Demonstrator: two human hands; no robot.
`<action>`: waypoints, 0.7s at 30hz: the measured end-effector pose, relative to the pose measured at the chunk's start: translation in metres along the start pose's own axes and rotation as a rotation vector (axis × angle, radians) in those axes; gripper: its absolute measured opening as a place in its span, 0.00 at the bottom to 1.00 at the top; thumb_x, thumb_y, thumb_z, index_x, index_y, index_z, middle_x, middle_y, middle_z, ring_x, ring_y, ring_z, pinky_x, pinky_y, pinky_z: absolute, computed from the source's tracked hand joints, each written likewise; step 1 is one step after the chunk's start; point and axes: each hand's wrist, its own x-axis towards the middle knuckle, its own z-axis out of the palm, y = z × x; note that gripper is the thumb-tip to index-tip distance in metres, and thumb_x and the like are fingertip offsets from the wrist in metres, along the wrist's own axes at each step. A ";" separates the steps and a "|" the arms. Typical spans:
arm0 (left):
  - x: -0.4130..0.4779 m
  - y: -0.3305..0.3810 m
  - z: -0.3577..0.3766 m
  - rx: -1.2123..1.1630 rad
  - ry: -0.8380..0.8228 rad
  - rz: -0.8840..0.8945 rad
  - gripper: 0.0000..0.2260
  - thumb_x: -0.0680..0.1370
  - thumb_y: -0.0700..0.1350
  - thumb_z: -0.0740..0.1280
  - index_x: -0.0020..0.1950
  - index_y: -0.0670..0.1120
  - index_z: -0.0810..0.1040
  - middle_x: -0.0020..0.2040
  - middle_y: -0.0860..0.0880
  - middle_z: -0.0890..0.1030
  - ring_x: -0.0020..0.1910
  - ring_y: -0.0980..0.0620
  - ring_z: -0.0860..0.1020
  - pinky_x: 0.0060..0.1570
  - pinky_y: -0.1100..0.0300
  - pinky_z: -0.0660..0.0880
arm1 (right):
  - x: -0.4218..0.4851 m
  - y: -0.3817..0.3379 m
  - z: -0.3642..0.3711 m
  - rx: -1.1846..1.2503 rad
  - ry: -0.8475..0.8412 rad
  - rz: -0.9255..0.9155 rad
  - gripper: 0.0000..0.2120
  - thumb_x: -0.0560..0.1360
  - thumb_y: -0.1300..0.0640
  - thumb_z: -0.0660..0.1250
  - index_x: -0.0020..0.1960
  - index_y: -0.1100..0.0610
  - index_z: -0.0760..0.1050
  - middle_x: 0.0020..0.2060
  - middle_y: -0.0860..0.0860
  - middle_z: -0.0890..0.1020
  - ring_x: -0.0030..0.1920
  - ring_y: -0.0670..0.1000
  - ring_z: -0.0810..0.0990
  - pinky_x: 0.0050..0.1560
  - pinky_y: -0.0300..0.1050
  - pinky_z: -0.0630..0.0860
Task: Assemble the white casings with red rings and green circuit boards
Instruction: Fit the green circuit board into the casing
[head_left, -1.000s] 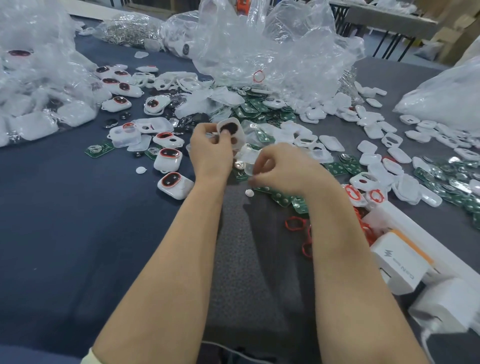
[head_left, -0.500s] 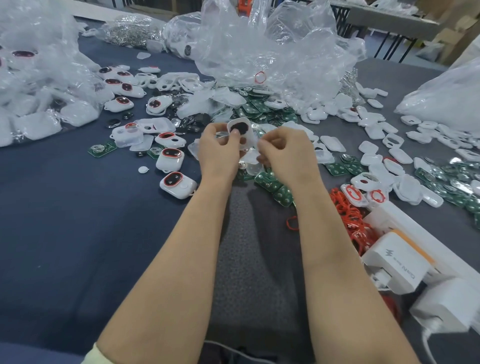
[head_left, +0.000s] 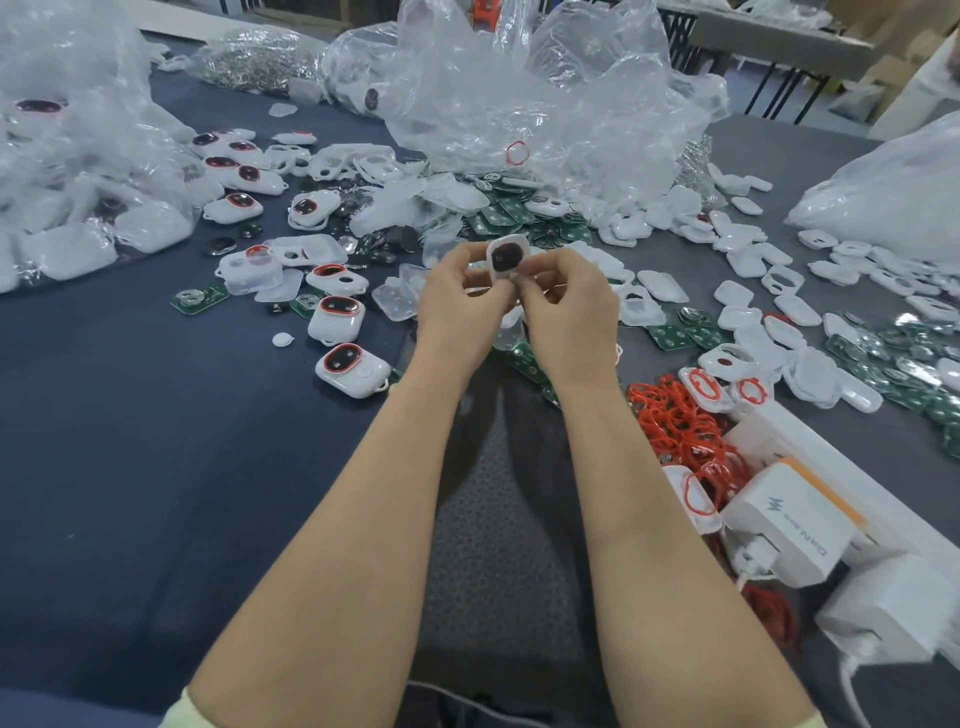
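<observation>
**A:** how many cams on this one, just the one?

**B:** yep, a single head-worn wide-angle. It looks forward and down across the table (head_left: 156, 493). The forearms (head_left: 363, 519) come in from the bottom edge, and the left grip (head_left: 457, 306) and right grip (head_left: 571, 312) meet mid-frame at a white casing (head_left: 508, 257).

**A:** close up?

**B:** pretty near, the arms fill the lower half. Straight lines bend near the edges.

White casing (head_left: 508, 258) with dark oval window, upright, pinched between left hand (head_left: 457, 306) and right hand (head_left: 569, 312), loose red rings (head_left: 675, 421) heaped at right, green circuit boards (head_left: 506, 214) scattered beyond, ringed casings (head_left: 353, 370) lying at left.
</observation>
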 end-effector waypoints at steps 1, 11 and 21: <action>0.000 0.000 0.000 0.007 -0.005 0.007 0.10 0.75 0.33 0.66 0.51 0.47 0.77 0.49 0.36 0.82 0.46 0.44 0.82 0.55 0.47 0.79 | 0.000 0.000 0.000 0.016 0.006 0.009 0.02 0.74 0.59 0.70 0.43 0.55 0.77 0.40 0.54 0.81 0.40 0.52 0.77 0.42 0.41 0.71; 0.001 0.000 0.000 -0.023 -0.007 0.017 0.08 0.77 0.33 0.65 0.52 0.45 0.76 0.48 0.38 0.82 0.45 0.46 0.81 0.54 0.49 0.79 | 0.002 0.001 -0.001 0.102 -0.039 0.051 0.03 0.74 0.62 0.69 0.43 0.56 0.76 0.39 0.49 0.80 0.42 0.48 0.79 0.50 0.42 0.75; 0.002 -0.001 0.000 0.002 -0.016 0.042 0.08 0.78 0.35 0.64 0.53 0.46 0.76 0.45 0.44 0.81 0.43 0.51 0.81 0.47 0.59 0.80 | 0.004 0.005 0.001 0.294 -0.038 0.142 0.07 0.75 0.62 0.68 0.49 0.54 0.72 0.37 0.45 0.79 0.38 0.43 0.78 0.43 0.35 0.75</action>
